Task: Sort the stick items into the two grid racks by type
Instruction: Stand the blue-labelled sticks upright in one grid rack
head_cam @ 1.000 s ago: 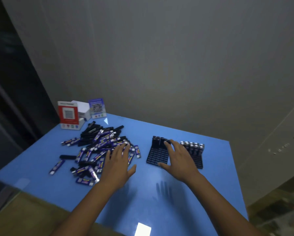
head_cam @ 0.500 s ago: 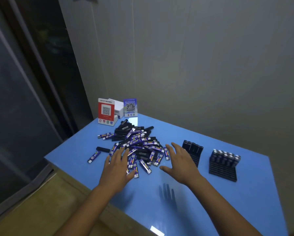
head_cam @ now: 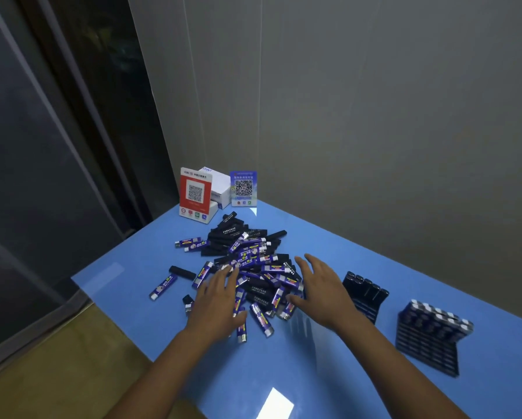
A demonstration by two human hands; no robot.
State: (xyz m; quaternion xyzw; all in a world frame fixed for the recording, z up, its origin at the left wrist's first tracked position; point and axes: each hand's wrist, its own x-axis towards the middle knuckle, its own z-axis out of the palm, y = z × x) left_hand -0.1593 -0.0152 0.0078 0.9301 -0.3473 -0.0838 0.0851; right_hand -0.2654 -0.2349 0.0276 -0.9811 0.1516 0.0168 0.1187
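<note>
sticks [head_cam: 255,264] – heaped, long axes every way | racks: one [head_cam: 365,294] beside heap, one [head_cam: 429,340] farther right | left hand [head_cam: 215,303] flat, fingers spread, on heap | right hand [head_cam: 321,290] – spread wide, holding nothing

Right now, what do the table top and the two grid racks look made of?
Table top: smooth glossy blue surface, probably laminate or plastic; it mirrors a light.
Nearer grid rack and far-right grid rack: black, matte, look like moulded plastic; fine regular cells. Not certain.

At the far corner of my blue counter [head_cam: 150,300] stands a red QR-code sign [head_cam: 195,193]. A white box [head_cam: 218,184] sits just behind it, and a blue QR-code sign [head_cam: 243,189] stands beside that box.
</note>
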